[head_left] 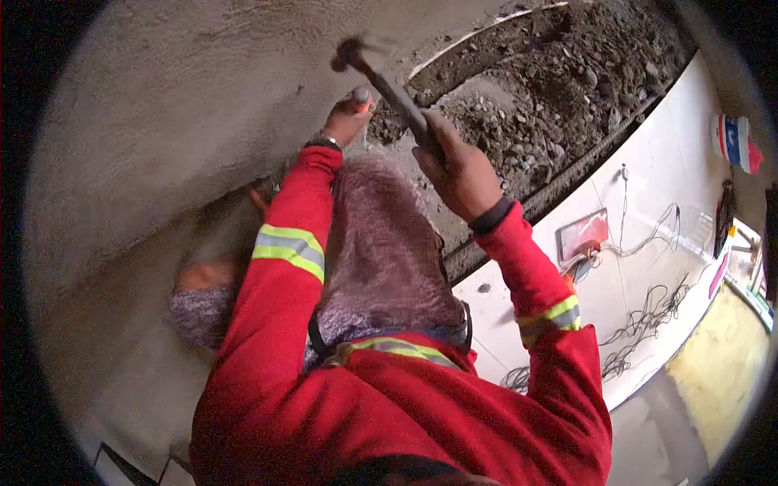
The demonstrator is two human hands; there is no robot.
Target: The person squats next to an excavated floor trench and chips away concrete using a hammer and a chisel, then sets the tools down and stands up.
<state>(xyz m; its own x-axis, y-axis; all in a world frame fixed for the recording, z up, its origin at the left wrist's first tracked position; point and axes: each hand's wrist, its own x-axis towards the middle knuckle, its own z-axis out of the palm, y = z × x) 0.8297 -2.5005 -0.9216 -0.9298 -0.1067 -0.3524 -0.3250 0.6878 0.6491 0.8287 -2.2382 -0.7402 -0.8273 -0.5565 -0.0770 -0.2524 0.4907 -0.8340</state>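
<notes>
My right hand [463, 174] is wrapped round the handle of a hammer [397, 101]. The hammer's dark head is raised up and to the left, slightly blurred. Closed round a chisel [362, 98] is my left hand [348, 121], close to the plastered wall. A round grey end and a bit of orange show above the fist; the chisel's working tip is hard to make out. The hammer head is apart from the chisel. Below the left hand lies a strip of broken, dusty floor [389, 154], just beyond my knee.
Rubble and soil [567, 89] fill a long trench at the upper right. Beside it runs a white tiled floor [648, 186] with a red-and-white board [582, 235], tangled black wires [640, 328] and a white-and-blue bucket [733, 142]. The plastered wall [186, 105] rises on the left.
</notes>
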